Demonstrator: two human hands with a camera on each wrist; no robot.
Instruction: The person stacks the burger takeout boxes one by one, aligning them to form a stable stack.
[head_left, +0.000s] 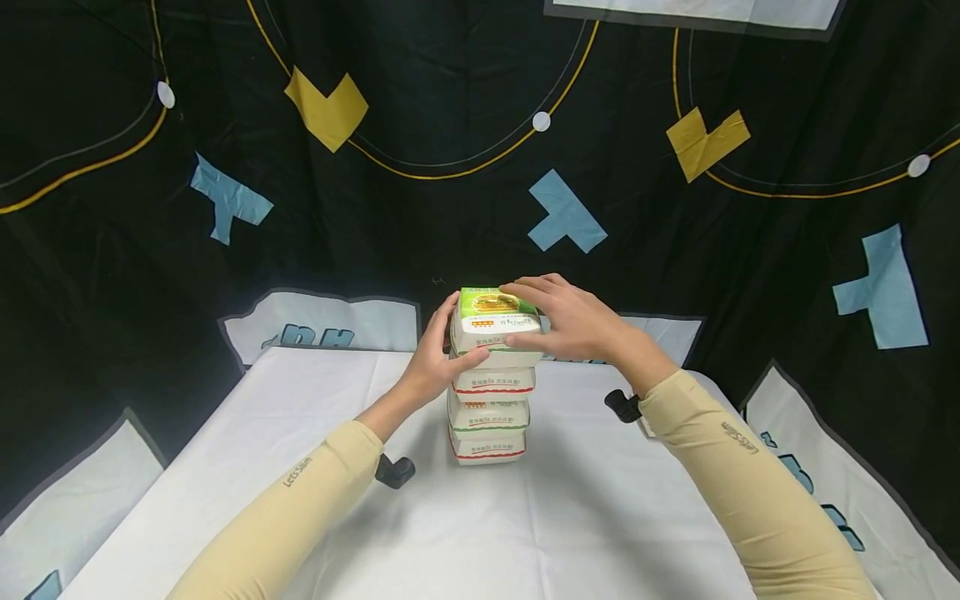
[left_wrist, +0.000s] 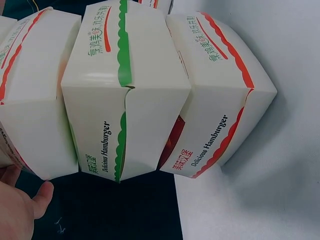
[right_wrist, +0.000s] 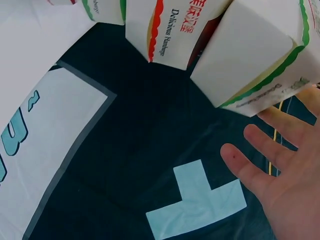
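Note:
Several white hamburger boxes stand in one stack [head_left: 489,414], with red and green scalloped trim alternating upward. The top hamburger box [head_left: 495,332] has a green lid with a burger picture. My left hand [head_left: 431,358] holds it at the left, thumb across the front near its lower edge and fingers along the side. At the right, my right hand [head_left: 577,321] grips it with the thumb on the front and fingers over the lid's back edge. In the right wrist view, other fingers [right_wrist: 240,162] of that hand spread away from the box.
The stack stands on a white-covered table [head_left: 450,533]. A black curtain [head_left: 465,225] with blue and yellow cut-outs hangs behind. Dark wrist-camera mounts [head_left: 395,472] stick out beneath both sleeves. A small pale object [head_left: 647,427] lies partly hidden by the right sleeve.

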